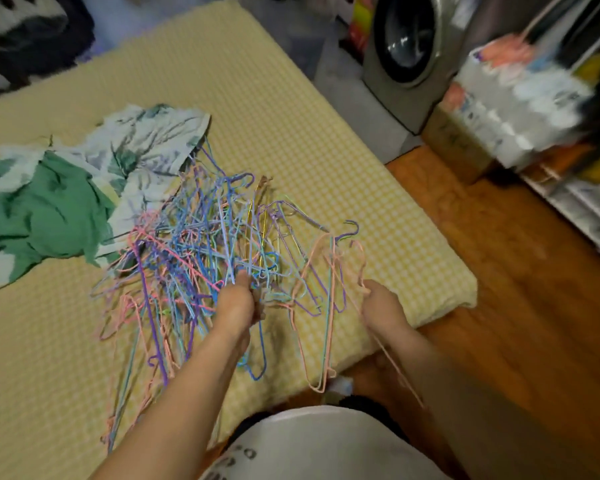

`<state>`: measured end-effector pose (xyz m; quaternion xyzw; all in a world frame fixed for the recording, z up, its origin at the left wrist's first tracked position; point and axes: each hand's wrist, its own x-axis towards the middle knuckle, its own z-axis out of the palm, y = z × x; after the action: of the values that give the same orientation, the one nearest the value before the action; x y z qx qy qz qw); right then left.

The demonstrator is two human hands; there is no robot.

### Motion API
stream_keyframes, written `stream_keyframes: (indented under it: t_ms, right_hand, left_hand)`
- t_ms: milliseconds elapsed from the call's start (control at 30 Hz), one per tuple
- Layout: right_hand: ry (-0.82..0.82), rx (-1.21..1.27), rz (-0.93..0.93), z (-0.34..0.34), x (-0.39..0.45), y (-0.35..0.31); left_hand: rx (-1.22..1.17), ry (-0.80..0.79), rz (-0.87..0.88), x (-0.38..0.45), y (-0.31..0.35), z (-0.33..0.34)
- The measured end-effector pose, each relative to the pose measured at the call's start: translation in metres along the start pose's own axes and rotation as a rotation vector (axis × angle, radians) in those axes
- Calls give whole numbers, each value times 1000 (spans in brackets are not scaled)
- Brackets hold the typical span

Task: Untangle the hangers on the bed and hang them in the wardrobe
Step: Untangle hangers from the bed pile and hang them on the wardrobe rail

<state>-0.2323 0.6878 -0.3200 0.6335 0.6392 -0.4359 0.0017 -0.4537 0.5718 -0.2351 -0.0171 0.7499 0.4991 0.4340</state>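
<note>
A big tangle of thin wire hangers (pixel 194 244) in blue, pink, purple and yellow lies on the yellow checked bed (pixel 291 109), near its front corner. My left hand (pixel 238 303) grips a bunch of wires at the tangle's near edge. To the right, my right hand (pixel 381 299) pinches a pink hanger (pixel 329 306) that stands apart from the pile, its long bar hanging down past the bed's edge. The wardrobe (pixel 568 98) is blurred at the far right.
A green garment (pixel 49 216) and a leaf-print cloth (pixel 146 147) lie on the bed left of the tangle. A washing machine (pixel 413 39) stands beyond the bed's right side. Wooden floor (pixel 516 289) runs between bed and white shelves (pixel 586 209).
</note>
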Motion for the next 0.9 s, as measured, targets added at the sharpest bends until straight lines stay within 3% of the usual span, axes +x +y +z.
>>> stream_keyframes:
  t_ms: [133,267,533,733,800,900]
  right_hand:
    - [-4,-176,89,-12,-29,-11]
    - [31,-247,143,2,-47,-10]
    - [399,172,171,48,-82,-21]
    - [589,276,9,25,-54,-55]
    - [552,187,14,19,-34,-64]
    - [363,-71,110,22,-9,-65]
  left_hand:
    - [3,-150,25,-14,17,-14]
    - [141,-158,96,-16,11,-66]
    - [174,-234,84,-20,0,-181]
    - [141,-193,125,-14,7,-185]
    - [172,-162,148,-5,10,-174]
    - [250,-137,171,5,7,-160]
